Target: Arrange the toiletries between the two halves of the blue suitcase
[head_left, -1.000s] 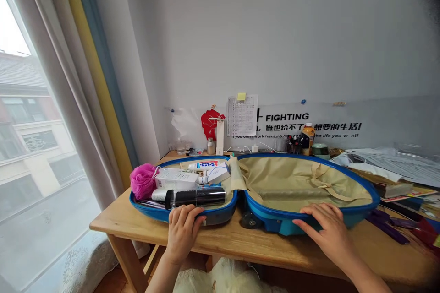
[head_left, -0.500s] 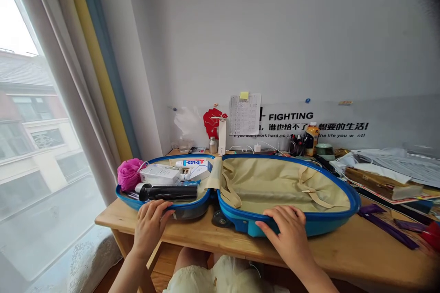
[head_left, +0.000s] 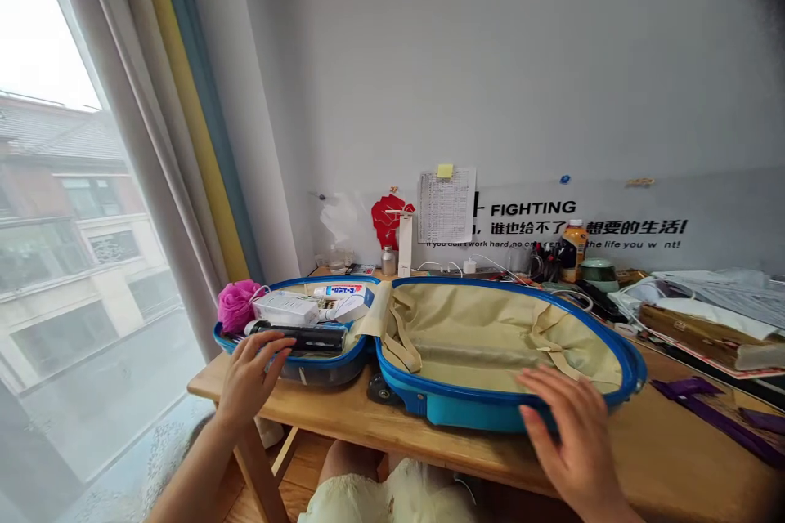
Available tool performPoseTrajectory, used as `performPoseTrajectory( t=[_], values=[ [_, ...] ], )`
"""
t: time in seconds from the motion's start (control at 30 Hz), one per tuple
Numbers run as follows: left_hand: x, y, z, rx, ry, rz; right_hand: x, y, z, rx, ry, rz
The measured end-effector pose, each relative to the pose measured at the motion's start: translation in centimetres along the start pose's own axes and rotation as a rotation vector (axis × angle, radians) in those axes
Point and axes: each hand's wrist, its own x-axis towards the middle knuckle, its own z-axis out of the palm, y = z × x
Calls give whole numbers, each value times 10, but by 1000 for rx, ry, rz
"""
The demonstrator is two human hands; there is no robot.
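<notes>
An open blue hard-shell suitcase (head_left: 509, 400) lies flat on the wooden desk (head_left: 325, 409), its two halves side by side. My left hand (head_left: 250, 376) hovers at the front rim of the left half, fingers apart, holding nothing and nearest a black cylindrical item (head_left: 300, 337). That half also holds a pink bath puff (head_left: 236, 305), a white box (head_left: 285, 309) and a white tube (head_left: 338, 291). My right hand (head_left: 570, 433) is raised, fingers spread, just off the front rim of the right half. The beige lining (head_left: 491, 335) there has loose straps across it.
A suitcase wheel (head_left: 381, 389) shows between the halves. Papers and a book (head_left: 699, 325) lie to the right, with a purple tool (head_left: 693, 404) in front. A bottle (head_left: 573, 252) and small items stand along the wall. Curtains and a window fill the left.
My right hand has lifted off the suitcase rim, and its fingers have spread. My left hand has loosened from the rim and moved slightly back. The view has swung, shifting the scene rightward.
</notes>
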Motion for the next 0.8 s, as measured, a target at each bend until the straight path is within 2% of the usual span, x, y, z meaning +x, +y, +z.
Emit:
performPoseTrajectory(
  t=[0.1, 0.2, 0.3, 0.4, 0.5, 0.63, 0.73, 0.8],
  values=[
    [36, -8, -13, -6, -323, 35, -20, 45, -1, -96, 37, 44],
    [66, -10, -19, 4, -652, 36, -35, 71, 2, -110, 39, 39],
    [83, -4, -19, 43, -855, 18, -43, 76, 5, -100, 62, 37],
    [92, 2, -16, 89, -982, 11, -45, 73, 6, -97, 79, 46],
    [97, 4, -16, 98, -977, -2, -45, 72, 5, -85, 76, 53],
    [108, 9, -27, 64, -816, -32, -45, 72, 3, -63, 76, 42],
    [124, 30, -38, -50, -710, -59, -44, 71, 3, -59, 73, 53],
    [136, 57, -39, -156, -676, -35, -45, 71, 4, -53, 80, 72]
  ],
)
